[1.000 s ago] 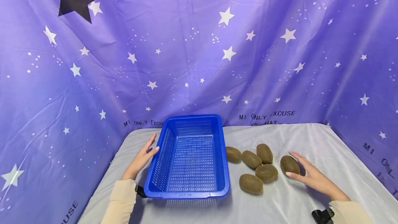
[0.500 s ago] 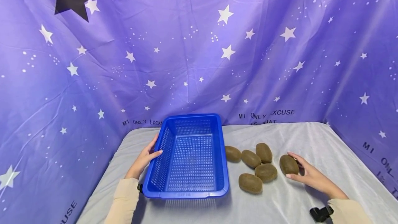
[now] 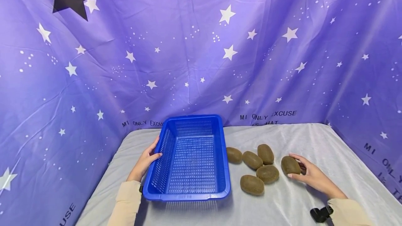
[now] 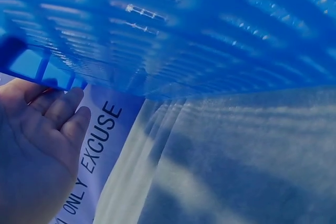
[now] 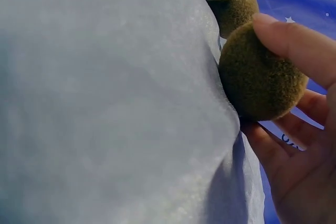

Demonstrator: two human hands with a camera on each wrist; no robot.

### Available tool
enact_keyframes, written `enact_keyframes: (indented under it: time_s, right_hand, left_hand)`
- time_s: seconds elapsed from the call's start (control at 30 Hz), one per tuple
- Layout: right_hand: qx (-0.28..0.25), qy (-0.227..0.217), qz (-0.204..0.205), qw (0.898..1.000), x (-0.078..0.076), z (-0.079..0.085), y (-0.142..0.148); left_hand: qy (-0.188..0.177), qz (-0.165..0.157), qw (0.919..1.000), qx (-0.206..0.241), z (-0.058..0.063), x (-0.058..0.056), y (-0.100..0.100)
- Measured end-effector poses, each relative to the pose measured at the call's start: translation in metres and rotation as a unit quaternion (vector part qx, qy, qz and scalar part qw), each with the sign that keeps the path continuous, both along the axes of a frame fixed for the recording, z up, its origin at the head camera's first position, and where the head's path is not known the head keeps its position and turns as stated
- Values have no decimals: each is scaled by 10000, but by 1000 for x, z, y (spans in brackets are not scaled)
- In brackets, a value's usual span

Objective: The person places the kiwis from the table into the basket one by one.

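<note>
A blue plastic basket (image 3: pixel 188 197) with slotted walls stands left of centre in the head view, nothing inside it. My left hand (image 3: pixel 145 161) grips its left rim, thumb over the top and fingers curled beneath, as the left wrist view shows below the basket wall (image 4: pixel 210 40). At the right, my right hand (image 3: pixel 315 177) holds a fuzzy brown kiwi (image 3: pixel 290 165) between thumb and fingers, low over the cloth. In the right wrist view the thumb presses one side of this kiwi (image 5: pixel 260 80), and the fingers reach round underneath.
Several more kiwis lie between basket and right hand, among them one kiwi (image 3: pixel 252 185) in front and another kiwi (image 3: pixel 234 155) against the basket's right side. Pale grey cloth (image 3: pixel 270 212) covers the table. A purple star-printed curtain (image 3: pixel 188 62) encloses the back and sides.
My left hand has moved right and taken hold of the basket's rim. The right hand's fingers have closed round the outermost kiwi, which has turned slightly. The other kiwis lie still.
</note>
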State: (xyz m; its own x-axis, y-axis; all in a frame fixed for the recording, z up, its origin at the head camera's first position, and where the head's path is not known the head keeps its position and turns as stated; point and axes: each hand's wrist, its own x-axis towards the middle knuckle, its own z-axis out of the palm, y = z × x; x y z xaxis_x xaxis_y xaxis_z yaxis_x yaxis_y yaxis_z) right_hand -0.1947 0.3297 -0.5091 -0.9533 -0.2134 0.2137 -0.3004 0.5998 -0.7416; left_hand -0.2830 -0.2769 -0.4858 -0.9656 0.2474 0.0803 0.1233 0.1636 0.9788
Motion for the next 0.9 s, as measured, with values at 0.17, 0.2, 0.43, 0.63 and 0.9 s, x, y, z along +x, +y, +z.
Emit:
enact_keyframes:
  time_s: [0.17,0.2,0.43,0.63,0.9]
  right_hand:
    - [-273,8,-65,9996,-2,-3,-2]
    - [-338,-26,-72,9994,-2,-3,-2]
    - [-382,-166,-370,9984,-1,-5,-2]
    - [-319,-207,-492,9981,0,-4,-3]
    - [-349,-89,-664,9971,1,-2,-5]
  left_hand:
    - [-278,57,9986,451,0,4,2]
    - [-302,28,9979,567,0,4,2]
    - [-365,-53,9970,687,3,5,4]
    - [-294,-43,9979,569,-3,1,3]
    - [-273,16,9985,477,-2,4,1]
